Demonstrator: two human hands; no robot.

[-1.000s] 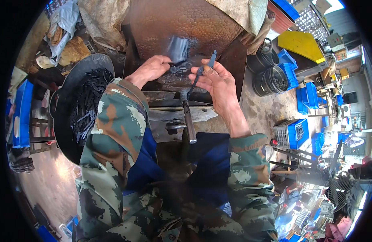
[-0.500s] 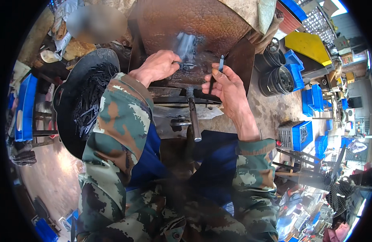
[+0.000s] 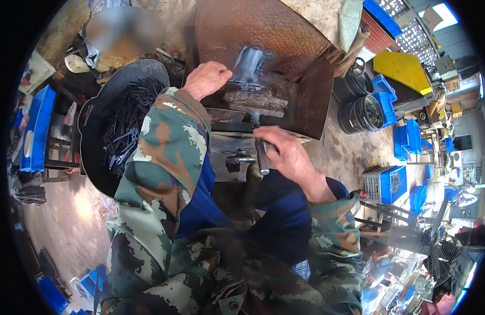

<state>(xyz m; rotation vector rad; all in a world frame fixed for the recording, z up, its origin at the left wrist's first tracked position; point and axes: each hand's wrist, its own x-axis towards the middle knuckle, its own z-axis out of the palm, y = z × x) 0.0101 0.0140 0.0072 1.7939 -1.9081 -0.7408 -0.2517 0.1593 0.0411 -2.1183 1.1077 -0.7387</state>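
Note:
My left hand [image 3: 207,80] is closed in a pinch at the left side of a metal trough [image 3: 320,102]. From its fingertips a thin dark metal strip [image 3: 242,83] seems to reach under a whitish water spray [image 3: 249,62]; wetness blurs its far end. My right hand [image 3: 287,152] wraps round a dark lever handle [image 3: 261,157] that sticks out from the trough's front toward me. Below the spray lies a rough, wet, dirt-caked block [image 3: 255,101]. Left of my left arm, a black tub [image 3: 93,157] holds many dark metal strips [image 3: 128,123].
A brown, crusted metal hood [image 3: 258,23] rises behind the trough. To the right stand black buckets [image 3: 360,114], a yellow panel [image 3: 400,68], blue bins [image 3: 408,136] and a grey crate [image 3: 378,184]. A fan [image 3: 442,257] is at lower right, and another blue bin [image 3: 36,128] at far left.
My right hand has come down from above the trough to the lever handle; the dark strip it held no longer shows. The lever's end has shifted slightly right. My left hand stays beside the spray.

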